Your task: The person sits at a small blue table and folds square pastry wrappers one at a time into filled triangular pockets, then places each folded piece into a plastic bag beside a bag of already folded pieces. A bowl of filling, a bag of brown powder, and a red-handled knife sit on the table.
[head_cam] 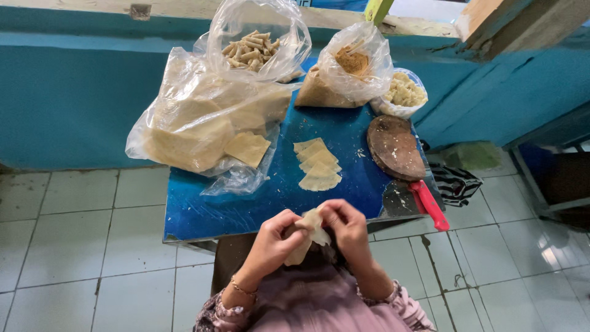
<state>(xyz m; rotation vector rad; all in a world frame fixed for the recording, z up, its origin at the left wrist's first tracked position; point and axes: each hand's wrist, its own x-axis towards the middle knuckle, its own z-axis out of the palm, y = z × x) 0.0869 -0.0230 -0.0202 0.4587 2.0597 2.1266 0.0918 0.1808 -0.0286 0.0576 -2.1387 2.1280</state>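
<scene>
My left hand (275, 241) and my right hand (346, 230) meet just below the near edge of a small blue table (203, 212). Together they pinch a pale, folded piece of dough wrapper (311, 221), and both hands' fingers are closed on it. A short row of several cut wrapper pieces (318, 165) lies on the table just beyond my hands. A thin bracelet sits on my left wrist.
A large clear bag of flat wrappers (196, 126) fills the table's left. Behind are a bag of rolled snacks (252, 49), a bag of brown filling (350, 64) and a bag of pale lumps (402, 92). A round wooden board (395, 147) and red-handled cleaver (427, 203) lie right.
</scene>
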